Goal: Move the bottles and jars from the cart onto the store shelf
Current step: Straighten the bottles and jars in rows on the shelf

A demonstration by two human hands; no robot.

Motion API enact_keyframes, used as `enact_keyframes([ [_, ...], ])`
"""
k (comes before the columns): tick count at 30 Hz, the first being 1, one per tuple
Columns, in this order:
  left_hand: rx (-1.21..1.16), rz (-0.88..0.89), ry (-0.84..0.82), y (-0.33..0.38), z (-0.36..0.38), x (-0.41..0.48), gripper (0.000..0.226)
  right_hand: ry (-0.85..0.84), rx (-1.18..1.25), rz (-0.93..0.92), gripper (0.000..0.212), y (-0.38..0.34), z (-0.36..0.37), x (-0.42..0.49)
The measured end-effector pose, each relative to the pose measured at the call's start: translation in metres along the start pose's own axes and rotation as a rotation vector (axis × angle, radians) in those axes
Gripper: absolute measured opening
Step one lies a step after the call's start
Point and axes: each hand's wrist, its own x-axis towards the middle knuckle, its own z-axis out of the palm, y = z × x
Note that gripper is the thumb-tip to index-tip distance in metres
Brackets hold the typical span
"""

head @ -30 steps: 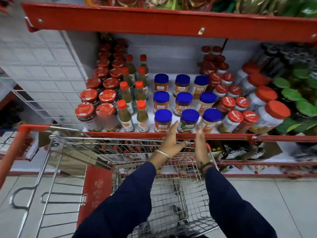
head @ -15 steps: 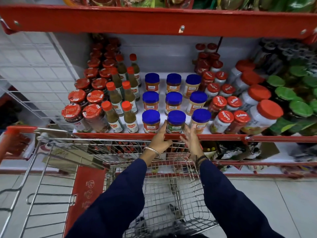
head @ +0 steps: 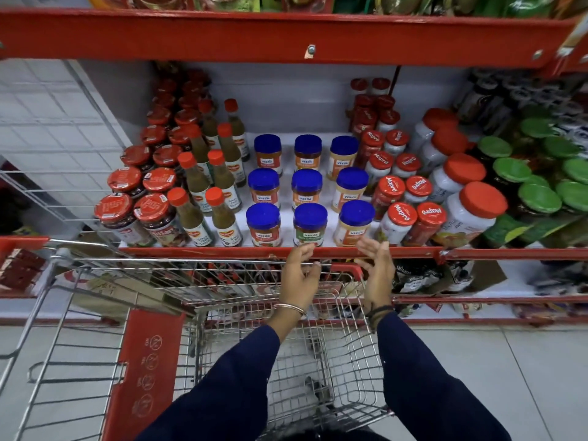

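Blue-lidded jars stand in three rows on the white store shelf point(head: 286, 141); the front middle one point(head: 309, 225) has a green label. My left hand point(head: 299, 275) and my right hand point(head: 377, 268) hover just in front of the shelf's red front edge point(head: 203, 251), over the wire cart point(head: 241, 300). Both hands hold nothing and their fingers are spread. The palms face each other, a jar's width apart. I see no bottles or jars in the visible part of the cart basket.
Green sauce bottles point(head: 222, 214) and red-lidded jars point(head: 152, 214) fill the shelf's left side. Red-lidded jam jars point(head: 401, 224) and green-lidded jars point(head: 537, 198) crowd the right. A red shelf point(head: 286, 36) hangs overhead. Packets lie on the lower shelf point(head: 420, 275).
Both hands have pulled back from the front middle blue-lidded jar to below the shelf edge and moved apart. The jar stays on the shelf.
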Motion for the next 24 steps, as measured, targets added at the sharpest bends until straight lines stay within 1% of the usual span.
enact_keyframes([
  [1, 0.013, -0.004, -0.088, 0.002, 0.007, -0.001, 0.045, 0.015, 0.011, 0.010, 0.064, 0.000, -0.005, 0.003],
  [2, 0.038, -0.006, -0.175, 0.006, 0.015, 0.000, 0.053, 0.010, 0.006, 0.025, 0.061, -0.001, -0.007, 0.006],
  [4, 0.046, -0.014, -0.299, 0.019, 0.029, 0.004, 0.067, -0.041, -0.024, 0.056, 0.061, -0.004, -0.008, 0.011],
  [5, 0.012, -0.036, -0.329, 0.026, 0.035, 0.007, 0.071, -0.078, -0.029, 0.072, 0.062, -0.006, -0.008, 0.015],
  [8, -0.065, -0.140, -0.328, 0.037, 0.049, 0.020, 0.079, -0.152, -0.030, 0.118, 0.075, -0.014, -0.006, 0.025],
  [10, -0.075, -0.173, -0.315, 0.037, 0.053, 0.029, 0.082, -0.179, -0.005, 0.138, 0.072, -0.019, -0.008, 0.029],
  [11, -0.066, -0.173, -0.308, 0.036, 0.054, 0.032, 0.082, -0.193, -0.001, 0.152, 0.081, -0.020, -0.009, 0.032],
  [13, -0.066, -0.170, -0.307, 0.034, 0.055, 0.035, 0.081, -0.220, -0.010, 0.164, 0.114, -0.024, -0.015, 0.033],
  [14, -0.075, -0.176, -0.308, 0.031, 0.054, 0.037, 0.080, -0.226, -0.007, 0.155, 0.124, -0.023, -0.017, 0.034],
  [15, -0.080, -0.192, -0.313, 0.030, 0.052, 0.038, 0.079, -0.233, -0.002, 0.148, 0.129, -0.023, -0.019, 0.033],
  [19, -0.121, -0.273, -0.319, 0.026, 0.049, 0.042, 0.079, -0.251, 0.025, 0.142, 0.131, -0.019, -0.026, 0.034],
  [24, -0.138, -0.267, -0.321, 0.024, 0.047, 0.046, 0.077, -0.232, 0.011, 0.152, 0.132, -0.021, -0.029, 0.033],
])
